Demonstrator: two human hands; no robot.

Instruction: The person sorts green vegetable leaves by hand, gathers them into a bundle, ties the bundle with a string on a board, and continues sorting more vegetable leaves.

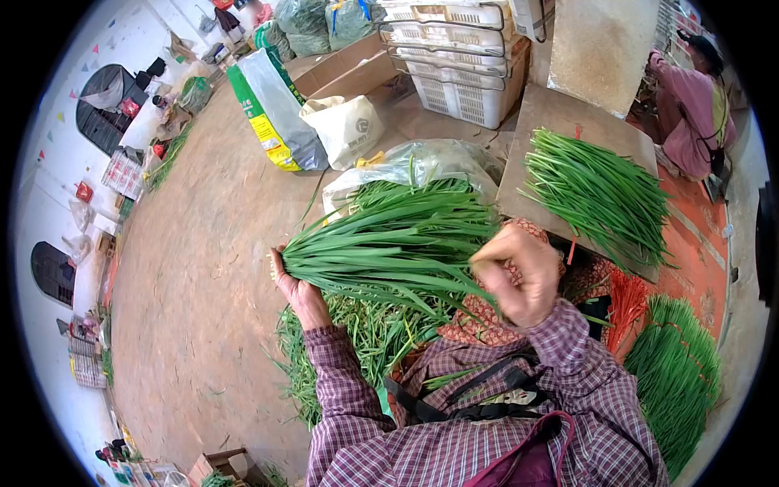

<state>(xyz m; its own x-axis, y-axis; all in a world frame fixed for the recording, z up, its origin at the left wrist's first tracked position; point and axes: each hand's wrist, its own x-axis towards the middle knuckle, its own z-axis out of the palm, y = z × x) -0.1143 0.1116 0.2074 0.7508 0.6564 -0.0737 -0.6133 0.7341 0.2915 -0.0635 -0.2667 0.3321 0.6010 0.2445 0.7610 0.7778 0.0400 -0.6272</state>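
Observation:
My left hand [302,294] is wrapped around the pale root ends of a loose bunch of garlic chives [389,243]. The long flat leaves fan out to the right, across my lap. At their tips my right hand [521,274] is closed in a pinch, slightly blurred; a leaf seems to run into it, though the fingers partly hide it. Below the bunch lies a heap of loose, tangled leaves [357,333]. Just beyond it, a clear plastic bag [462,162] holds more chives.
On a board [540,122] at the right lies another pile of chives [596,195]. Red ties [625,308] hang beside a large bundle of chives [673,381]. White crates [462,89], a cream bag [345,130] and a green-white sack [272,109] stand ahead. A person [690,114] sits at the upper right.

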